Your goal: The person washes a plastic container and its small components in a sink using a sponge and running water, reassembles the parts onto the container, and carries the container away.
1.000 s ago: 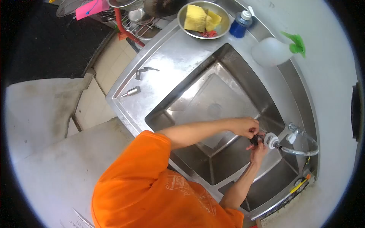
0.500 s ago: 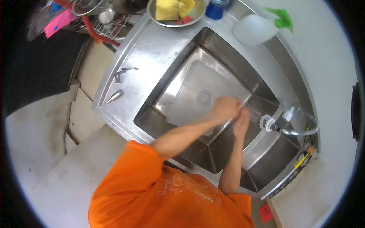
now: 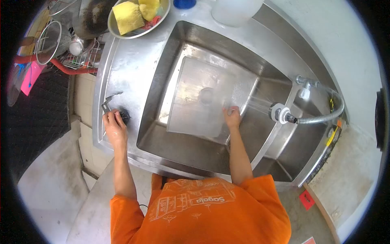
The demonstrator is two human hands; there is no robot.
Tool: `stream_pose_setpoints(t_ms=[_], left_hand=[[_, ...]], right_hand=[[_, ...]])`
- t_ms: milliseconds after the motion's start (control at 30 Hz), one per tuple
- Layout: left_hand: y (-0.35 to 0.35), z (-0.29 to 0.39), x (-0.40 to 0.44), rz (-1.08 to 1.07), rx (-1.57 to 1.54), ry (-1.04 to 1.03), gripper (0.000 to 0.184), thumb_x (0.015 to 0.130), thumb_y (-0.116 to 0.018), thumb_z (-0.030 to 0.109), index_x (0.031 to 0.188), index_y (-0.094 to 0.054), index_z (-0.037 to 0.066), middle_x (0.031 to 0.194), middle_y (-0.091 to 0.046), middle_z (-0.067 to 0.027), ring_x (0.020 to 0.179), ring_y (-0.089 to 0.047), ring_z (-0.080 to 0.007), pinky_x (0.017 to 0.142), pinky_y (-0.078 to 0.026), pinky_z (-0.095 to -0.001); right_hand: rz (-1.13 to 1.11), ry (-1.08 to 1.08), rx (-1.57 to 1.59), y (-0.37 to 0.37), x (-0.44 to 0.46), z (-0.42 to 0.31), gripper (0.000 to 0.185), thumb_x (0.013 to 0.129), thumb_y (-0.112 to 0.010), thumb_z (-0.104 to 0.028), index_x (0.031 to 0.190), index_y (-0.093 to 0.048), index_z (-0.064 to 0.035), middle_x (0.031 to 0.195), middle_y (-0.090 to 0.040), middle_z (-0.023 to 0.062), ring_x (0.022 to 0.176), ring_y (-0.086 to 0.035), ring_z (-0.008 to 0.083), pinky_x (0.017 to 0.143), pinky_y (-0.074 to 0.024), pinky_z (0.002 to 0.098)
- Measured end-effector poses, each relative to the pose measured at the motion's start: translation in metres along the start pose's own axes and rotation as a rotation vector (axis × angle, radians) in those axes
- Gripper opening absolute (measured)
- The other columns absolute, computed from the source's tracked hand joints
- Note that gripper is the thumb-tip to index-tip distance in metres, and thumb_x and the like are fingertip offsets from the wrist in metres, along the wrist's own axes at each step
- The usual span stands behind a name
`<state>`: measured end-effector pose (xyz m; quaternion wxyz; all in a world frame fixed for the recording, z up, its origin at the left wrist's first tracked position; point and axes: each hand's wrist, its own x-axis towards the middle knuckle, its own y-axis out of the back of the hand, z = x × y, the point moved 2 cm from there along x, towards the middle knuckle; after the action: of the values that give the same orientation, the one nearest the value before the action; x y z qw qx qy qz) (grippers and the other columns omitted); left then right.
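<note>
At the left counter, my left hand [image 3: 115,127] closes its fingers against a small black part [image 3: 124,116], whose shape is partly hidden by the fingers. Just beyond that hand lies a thin dark metal bracket [image 3: 106,105]. Over the sink [image 3: 191,152], my right hand [image 3: 232,118] has its fingers curled, and whatever may be between them is too small to make out. Beneath it, a flat translucent sheet [image 3: 191,103] lies on the sink floor. From a white spray head [image 3: 279,113] to its right, thin water streams run toward the hand.
A metal bowl [image 3: 157,27] with yellow sponges [image 3: 128,18] stands at the back left. A flexible metal hose [image 3: 321,119] feeds the spray head. A blue container [image 3: 185,3] and a white bottle [image 3: 235,11] stand behind the sink. A wire rack [image 3: 87,59] sits far left.
My hands, together over the sink before, are now apart. The left one has moved to the left counter, where the black part now shows. The view has shifted, bringing the rack further in.
</note>
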<state>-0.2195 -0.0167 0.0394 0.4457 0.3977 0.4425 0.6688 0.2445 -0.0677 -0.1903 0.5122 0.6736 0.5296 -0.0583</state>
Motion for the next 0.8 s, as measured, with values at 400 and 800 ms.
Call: stream_pose_setpoints(t_ms=[400, 800], left_hand=[[-0.127, 0.131, -0.051, -0.130, -0.267, -0.002, 0.034, 0.085, -0.070, 0.025, 0.107, -0.062, 0.001, 0.114, -0.063, -0.0200, 0.110, -0.056, -0.0367, 0.099, -0.042, -0.0447], [-0.126, 0.296, -0.124, -1.010, -0.475, -0.207, 0.035, 0.086, -0.057, 0.010, 0.118, -0.052, -0.006, 0.103, -0.063, -0.0245, 0.090, -0.064, -0.0419, 0.078, -0.051, -0.0505]], right_hand=[[-0.164, -0.013, 0.163, -0.046, 0.010, 0.021, 0.108, 0.083, -0.065, -0.061, 0.150, -0.013, 0.0057, 0.150, -0.030, 0.0303, 0.139, -0.033, 0.0392, 0.116, -0.0261, 0.0392], [-0.192, 0.016, 0.633, 0.079, -0.054, -0.031, 0.063, 0.096, -0.055, -0.040, 0.138, -0.042, 0.0053, 0.126, -0.058, 0.0216, 0.115, -0.057, 0.0261, 0.095, -0.0460, 0.0385]])
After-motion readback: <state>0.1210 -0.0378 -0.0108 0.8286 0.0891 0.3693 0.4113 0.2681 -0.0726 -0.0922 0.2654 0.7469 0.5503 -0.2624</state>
